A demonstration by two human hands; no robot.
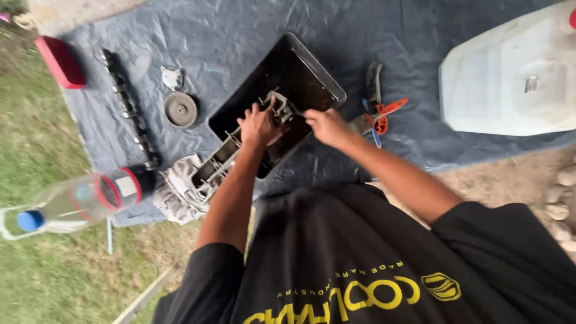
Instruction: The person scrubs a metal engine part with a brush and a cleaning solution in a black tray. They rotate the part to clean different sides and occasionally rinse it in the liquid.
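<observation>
A long grey metal engine part (216, 165) lies tilted across the near rim of a black metal tray (327, 81) that holds dark liquid. My left hand (259, 124) grips the part's upper end. My right hand (325, 125) is closed on a thin tool whose tip touches the same end of the part (282, 109). Which tool it is I cannot tell. Both hands are over the tray's near half.
A grey tarp (240, 30) covers the ground. On it lie a camshaft (129, 111), a toothed gear (180, 110), a small metal plate (172, 77), a rag (175, 192), orange-handled pliers (381, 117) and a wire brush (374, 81). A clear bottle (72, 204), red lid (60, 62) and white jerrycan (510, 78) sit around.
</observation>
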